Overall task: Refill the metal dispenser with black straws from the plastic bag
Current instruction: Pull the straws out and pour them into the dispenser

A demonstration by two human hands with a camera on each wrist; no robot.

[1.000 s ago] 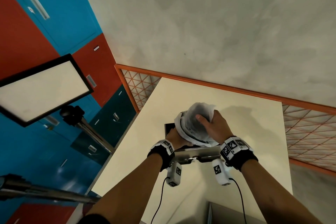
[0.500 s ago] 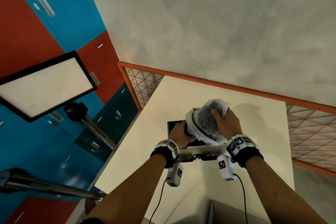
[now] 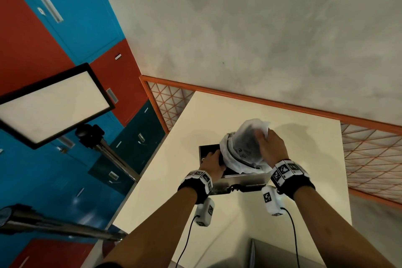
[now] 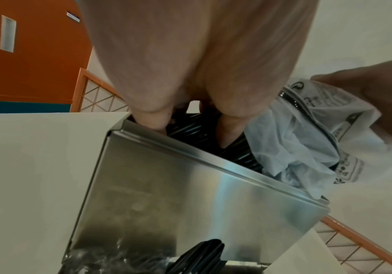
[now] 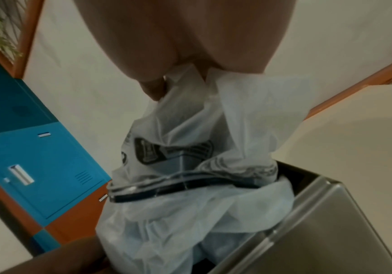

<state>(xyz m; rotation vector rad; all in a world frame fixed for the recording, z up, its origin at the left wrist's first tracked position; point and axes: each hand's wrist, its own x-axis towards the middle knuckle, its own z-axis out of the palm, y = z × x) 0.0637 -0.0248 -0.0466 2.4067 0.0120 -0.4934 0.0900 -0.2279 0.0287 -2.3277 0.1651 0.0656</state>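
The metal dispenser [image 3: 241, 180] stands open-topped on the cream table [image 3: 217, 115]. A white printed plastic bag [image 3: 245, 148] is upended with its mouth down inside it. My right hand [image 3: 269, 143] grips the bag's bunched upper end [image 5: 213, 103] above the box [image 5: 342, 222]. My left hand [image 3: 214, 159] reaches into the dispenser's left end [image 4: 190, 194]; its fingers [image 4: 150, 120] and thumb close round the black straws [image 4: 190, 128] lying beside the bag [image 4: 296, 140]. How many straws are still in the bag is hidden.
A black knob [image 4: 202, 254] sits low on the dispenser's front. An orange lattice railing [image 3: 261, 98] borders the table's far side. A light panel [image 3: 54, 102] and a metal stand pole [image 3: 54, 226] are at the left, before blue and red lockers. A grey object [image 3: 282, 252] lies near me.
My right hand has drawn the bag's upper end up and to the right, stretching the bag taller out of the dispenser. My left hand has stayed inside the box's left end.
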